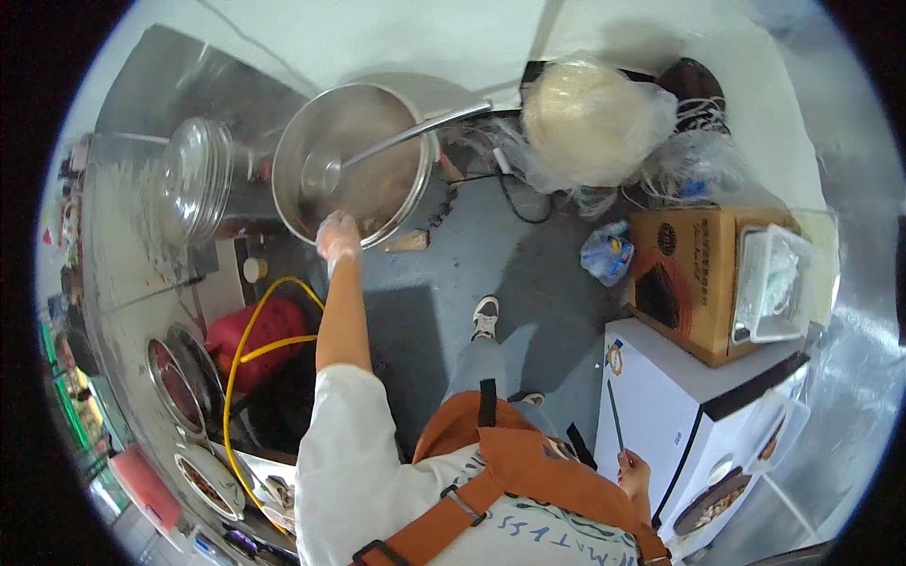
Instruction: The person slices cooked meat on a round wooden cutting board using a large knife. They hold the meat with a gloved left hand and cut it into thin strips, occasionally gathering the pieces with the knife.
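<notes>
A large stainless steel stockpot (pixel 425 180) stands at the upper left, with steam over its contents. Inside rests a long-handled metal ladle (pixel 417 134), its handle leaning over the right rim. My left hand (pixel 338 237), in a clear plastic glove, is at the pot's near rim; its fingertips reach over the edge, and I cannot see whether they grip anything. Low on the right, my right hand (pixel 633 472) grips a long, thin, dark tool (pixel 614 414), perhaps a knife, pointing away from me beside a white cabinet-like box (pixel 658 385).
A yellow hose (pixel 230 382) curves past a red rounded tank (pixel 265 347) below the left counter (pixel 131 262). Plastic-wrapped bags (pixel 591 124) lie at the back. A cardboard box (pixel 683 283) and a clear plastic bin (pixel 750 318) are at right. A blue bag (pixel 607 253) lies on the floor.
</notes>
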A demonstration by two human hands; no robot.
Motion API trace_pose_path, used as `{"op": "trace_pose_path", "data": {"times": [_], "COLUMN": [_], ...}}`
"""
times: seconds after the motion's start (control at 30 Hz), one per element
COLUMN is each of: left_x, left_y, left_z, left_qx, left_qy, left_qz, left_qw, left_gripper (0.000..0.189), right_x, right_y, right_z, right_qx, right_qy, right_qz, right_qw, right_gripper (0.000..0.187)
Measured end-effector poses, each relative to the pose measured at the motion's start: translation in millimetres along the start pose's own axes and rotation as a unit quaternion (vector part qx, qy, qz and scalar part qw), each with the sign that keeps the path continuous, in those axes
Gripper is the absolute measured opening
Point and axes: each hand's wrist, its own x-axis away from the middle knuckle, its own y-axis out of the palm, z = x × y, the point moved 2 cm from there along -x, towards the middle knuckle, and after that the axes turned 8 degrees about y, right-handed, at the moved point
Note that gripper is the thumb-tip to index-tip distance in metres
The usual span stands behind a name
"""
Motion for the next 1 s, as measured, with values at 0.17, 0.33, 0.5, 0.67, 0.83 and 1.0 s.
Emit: {"op": "trace_pose_path", "data": {"times": [0.17,0.33,0.5,0.67,0.83,1.0], "left_x": [120.3,291.8,448.5,591.5,713.8,781.7], "left_y": [-19.0,-8.9,-36.5,-38.6,-35.7,-41.4], "left_z": [100.1,262.9,398.9,449.5,461.0,525.6], "left_qx": [0.056,0.154,0.189,0.22,0.223,0.183], "left_qy": [0.086,0.376,0.683,0.757,0.795,0.856], "left_qz": [0.056,-0.198,-0.24,-0.242,-0.26,-0.203], "left_qw": [0.993,0.892,0.664,0.566,0.501,0.438], "left_gripper": [0.031,0.022,0.027,0.028,0.029,0.031], "right_x": [8.3,46.3,64.2,113.7,161.3,170.8], "right_y": [10.8,8.4,31.8,40.4,35.5,-12.8], "right_z": [70.8,136.5,259.6,345.5,413.3,441.8], "right_qx": [-0.064,-0.097,-0.23,-0.392,-0.552,-0.626], "right_qy": [0.024,0.002,0.062,0.095,0.093,0.06], "right_qz": [0.027,0.109,0.164,0.152,0.188,0.232], "right_qw": [0.997,0.989,0.957,0.902,0.807,0.742], "right_gripper": [0.04,0.049,0.05,0.051,0.046,0.039]}}
